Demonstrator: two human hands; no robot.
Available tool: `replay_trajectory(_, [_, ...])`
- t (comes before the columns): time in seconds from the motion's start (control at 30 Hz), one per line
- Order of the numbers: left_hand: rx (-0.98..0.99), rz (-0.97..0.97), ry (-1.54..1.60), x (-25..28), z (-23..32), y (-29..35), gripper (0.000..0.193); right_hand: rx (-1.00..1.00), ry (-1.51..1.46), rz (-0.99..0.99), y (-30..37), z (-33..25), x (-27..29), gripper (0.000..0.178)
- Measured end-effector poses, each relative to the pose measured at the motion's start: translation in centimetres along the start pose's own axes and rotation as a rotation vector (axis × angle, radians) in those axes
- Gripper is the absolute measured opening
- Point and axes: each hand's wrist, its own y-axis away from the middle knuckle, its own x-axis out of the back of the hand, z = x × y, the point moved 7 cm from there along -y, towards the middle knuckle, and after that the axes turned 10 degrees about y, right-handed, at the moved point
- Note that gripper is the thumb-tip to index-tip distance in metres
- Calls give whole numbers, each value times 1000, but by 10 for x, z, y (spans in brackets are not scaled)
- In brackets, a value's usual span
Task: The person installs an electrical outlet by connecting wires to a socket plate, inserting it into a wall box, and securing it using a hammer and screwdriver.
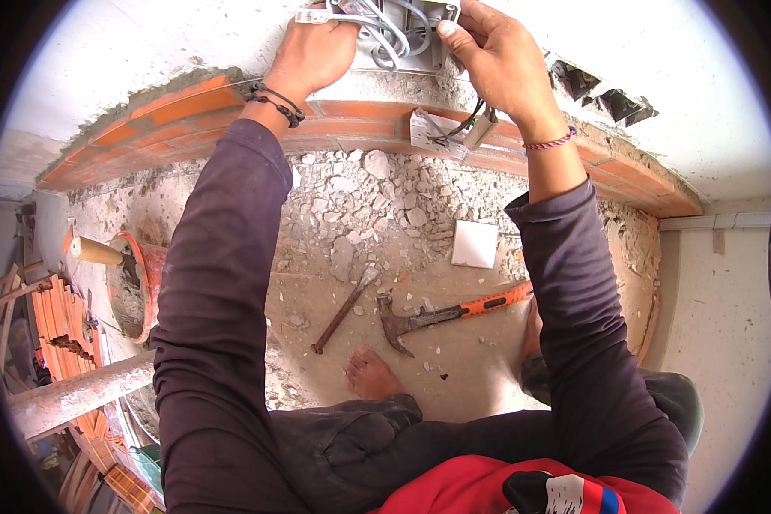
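At the top edge, a grey electrical box (414,62) sits against the wall, cut off by the picture's edge. Grey cables (391,34) loop out of its open front, one ending in a clear plug (312,15). My left hand (319,56) is at the box's left side, its fingers curled in among the cables and mostly hidden. On the right side, my right hand (507,67) pinches the box's edge, thumb on the front rim and the other fingers partly behind it. Below hangs a small white box (437,134) with dark and green wires.
Beneath runs an exposed brick ledge (351,125), with broken rubble (360,193) under it. On the floor lie a claw hammer (437,318), a chisel (344,310) and a white tile (475,244). A bucket (150,287) stands left, near a pole (86,396) and stacked bricks (60,317).
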Motion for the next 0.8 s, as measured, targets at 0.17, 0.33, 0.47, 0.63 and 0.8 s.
replay_trajectory(0.17, [37,-79,45,-5,-3,3,16,5,-22,-10,1,2,-1,38])
replay_trajectory(0.33, [54,-77,35,-1,-5,12,13,-5,-154,-25,0,2,-7,41])
replay_trajectory(0.47, [-17,142,133,53,42,-7,12,-30,-96,0,-1,5,-4,42])
replay_trajectory(0.63, [72,-111,42,-5,-12,11,12,-31,-174,-36,-2,1,-8,43])
replay_trajectory(0.8, [79,-68,62,-10,-7,10,14,-47,-138,-63,-1,1,-5,42])
